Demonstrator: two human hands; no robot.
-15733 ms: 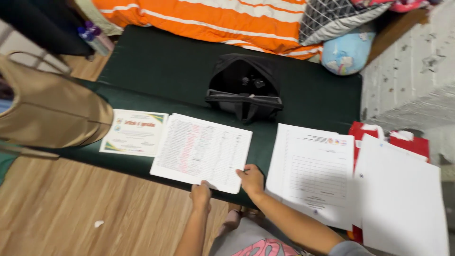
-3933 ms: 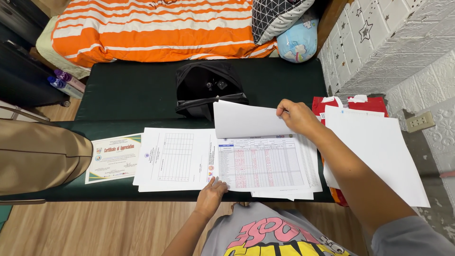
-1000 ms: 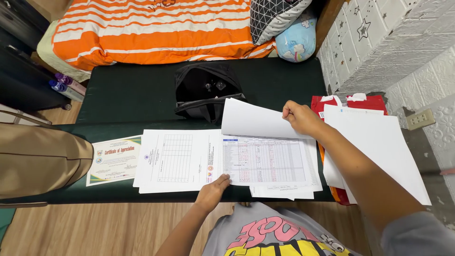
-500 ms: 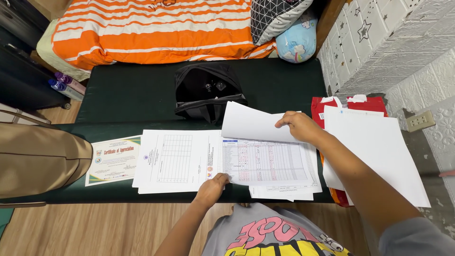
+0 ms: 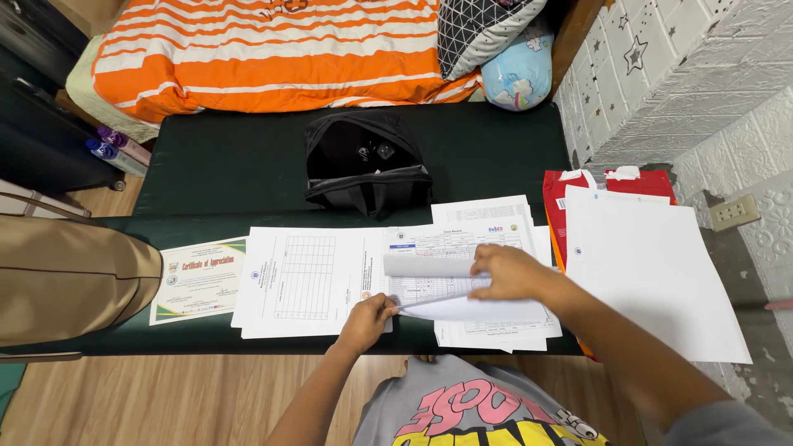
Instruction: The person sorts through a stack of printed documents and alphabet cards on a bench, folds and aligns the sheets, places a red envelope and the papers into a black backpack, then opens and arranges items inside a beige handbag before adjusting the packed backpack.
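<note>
- Your left hand [image 5: 369,318] pinches the near left corner of the curled sheet [image 5: 446,289], fingers closed on its edge at the front rim of the dark green bench [image 5: 248,157].
- Your right hand [image 5: 505,272] lies over the same sheet, fingers bent and pressing its rolled-over part down; whether the thumb grips underneath cannot be told.
- The curled sheet sits on top of a stack of printed tables [image 5: 487,248], which rests on the bench directly ahead of you, slightly right of centre.
- Just left of the stack, touching it, lies a white form with a grid [image 5: 301,281]; beyond that, at the bench's left end, a certificate with a green and yellow border [image 5: 198,277].
- To your right, a pile of blank white sheets [image 5: 652,272] overlaps a red folder [image 5: 566,206] beside the white wall [image 5: 710,99].
- A tan bag [image 5: 66,281] sits at the far left, over the bench's end.
- Behind the papers, mid-bench, stands an open black pouch [image 5: 368,161].
- Farthest off, an orange and white striped blanket [image 5: 273,49], a black and white patterned pillow [image 5: 483,25] and a light blue cushion [image 5: 516,74] lie on the bed.
</note>
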